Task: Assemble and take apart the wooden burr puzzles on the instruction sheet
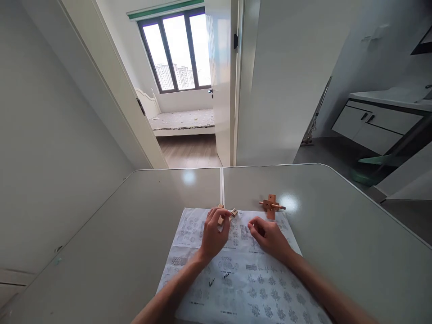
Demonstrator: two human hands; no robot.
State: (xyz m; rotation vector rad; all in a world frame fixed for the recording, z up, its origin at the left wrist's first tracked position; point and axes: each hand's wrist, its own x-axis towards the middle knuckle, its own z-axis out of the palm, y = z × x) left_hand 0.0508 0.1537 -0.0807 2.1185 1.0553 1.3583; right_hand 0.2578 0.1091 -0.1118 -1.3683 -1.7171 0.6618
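Note:
My left hand (215, 231) is over the top edge of a printed sheet, thumb and forefinger closed together at a small wooden block (234, 212). Another wooden piece (220, 221) shows under its curled fingers, and one more (220, 206) peeks out just behind them. To the right, my right hand (270, 237) rests above the sheet with fingers curled in and fingertips pinched; whether anything is between them is hidden. Beyond that hand stands a cross-shaped assembly of wooden pieces (271, 213) with a thin wooden rod (278, 206) through it, partly on the sheet's far edge.
The printed paper (226, 288) lies on a glossy grey table (148, 225) with a seam (222, 184) down its far half. Past the table are a white wall (280, 90), an open door (221, 81) and a bed (184, 120). A cabinet (374, 121) stands far right.

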